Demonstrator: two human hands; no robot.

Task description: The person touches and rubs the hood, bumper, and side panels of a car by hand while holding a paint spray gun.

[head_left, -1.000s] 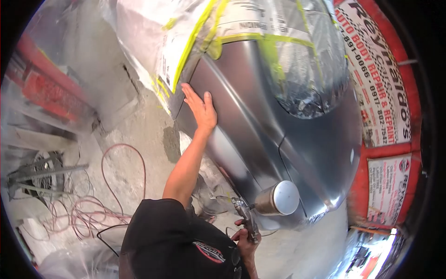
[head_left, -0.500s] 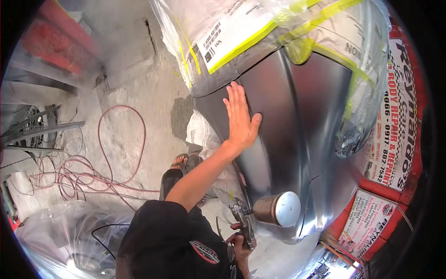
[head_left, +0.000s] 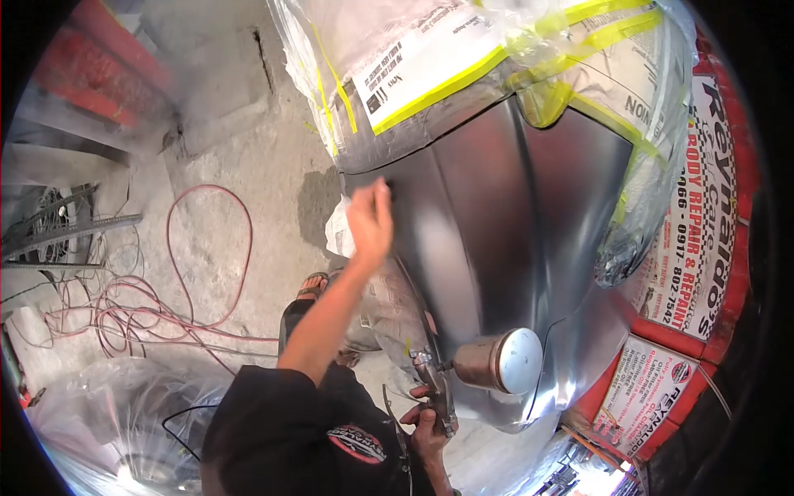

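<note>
My left hand (head_left: pixel 370 217) is lifted over the edge of a dark grey car body panel (head_left: pixel 488 207). Its fingers are curled in and slightly blurred, with nothing visible in them. A metal spray gun (head_left: pixel 434 388) with a round paint cup (head_left: pixel 495 364) is gripped in my right hand (head_left: pixel 425 426), low beside the panel. The cup's pale lid faces up. Masking paper (head_left: pixel 438 70) edged with yellow-green tape borders the far side of the panel.
A tangled red hose (head_left: pixel 149 310) lies on the concrete floor at left. Plastic sheeting (head_left: pixel 124 422) covers something at lower left. Red-framed shop signs (head_left: pixel 695 215) stand at right, beyond the panel. A metal rack (head_left: pixel 74 231) is at far left.
My left hand has come off the panel and moved left toward its edge, its fingers going from flat to curled. My right hand still holds the spray gun, nearly unmoved.
</note>
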